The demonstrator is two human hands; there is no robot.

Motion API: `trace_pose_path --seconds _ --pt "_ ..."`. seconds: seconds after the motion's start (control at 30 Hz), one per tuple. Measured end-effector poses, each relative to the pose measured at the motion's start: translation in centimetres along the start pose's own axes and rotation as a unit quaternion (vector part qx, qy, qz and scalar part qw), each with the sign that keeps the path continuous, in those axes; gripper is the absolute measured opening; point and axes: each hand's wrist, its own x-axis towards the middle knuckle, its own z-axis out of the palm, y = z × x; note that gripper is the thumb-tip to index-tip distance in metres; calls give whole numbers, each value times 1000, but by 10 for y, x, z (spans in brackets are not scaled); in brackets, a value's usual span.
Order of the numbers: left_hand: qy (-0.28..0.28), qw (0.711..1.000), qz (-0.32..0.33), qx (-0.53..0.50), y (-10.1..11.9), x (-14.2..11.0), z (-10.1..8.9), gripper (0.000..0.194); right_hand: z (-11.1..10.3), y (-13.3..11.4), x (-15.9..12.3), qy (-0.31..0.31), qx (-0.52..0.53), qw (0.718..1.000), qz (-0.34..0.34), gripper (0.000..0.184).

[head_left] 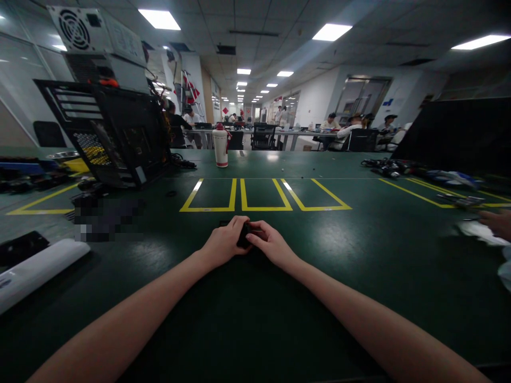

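A small black object (242, 237) is gripped between my two hands low over the green table (255, 308); its kind cannot be made out. My left hand (227, 238) wraps round it from the left with the fingers curled over the top. From the right, my right hand (268, 239) pinches its side with thumb and fingers. A flat dark piece (224, 224) shows just behind my left hand, partly hidden by it. Yellow tape outlines (266, 209) lie on the table beyond both hands.
A black computer case (120, 133) carrying a power supply (99, 32) stands at left. Behind the tape is a white tumbler (221, 147). A white cylinder (48, 268) lies at near left. Another person's hand (495, 223) is at the right edge beside white material (479, 232).
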Motion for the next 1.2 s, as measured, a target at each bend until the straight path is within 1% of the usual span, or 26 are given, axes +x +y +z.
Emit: trace_pose_path --seconds 0.1,0.2,0.27,0.37,0.47,0.57,0.63,0.7,0.83,0.97,1.03,1.1,1.2 --pt "-3 1000 6 6 0 0 0 58 1 -3 -3 -7 3 1000 -26 29" --pt "1 1000 12 7 -1 0 1 58 2 -4 -4 -3 5 999 -34 23" --pt "5 1000 13 6 -1 0 2 58 2 -3 -2 4 1 1000 -26 21" --pt "7 1000 14 8 -1 0 2 58 0 0 1 20 -9 1000 -3 29" --pt "8 1000 14 14 -1 0 2 59 -1 0 1 8 -11 1000 14 33" --pt "8 1000 7 21 -1 0 3 59 -1 -1 -1 -10 -8 1000 -9 32" --pt "5 1000 5 23 -2 0 4 61 1 -2 -2 -10 0 1000 -29 32" --pt "5 1000 7 22 -2 0 4 60 2 -2 -3 -8 11 999 -37 29" --pt "16 1000 12 20 -1 0 4 57 3 0 -1 1 13 999 -33 21" --pt "12 1000 12 19 -1 0 3 57 1 0 0 16 -1 1000 -16 31" --pt "11 1000 11 18 -2 0 3 58 0 -2 -1 10 -5 1000 3 34" --pt "13 1000 14 18 -2 0 3 60 -1 -4 -1 -3 -1 1000 14 33" --pt "14 1000 17 21 -3 0 3 61 -2 -7 -2 -12 13 1000 5 31"
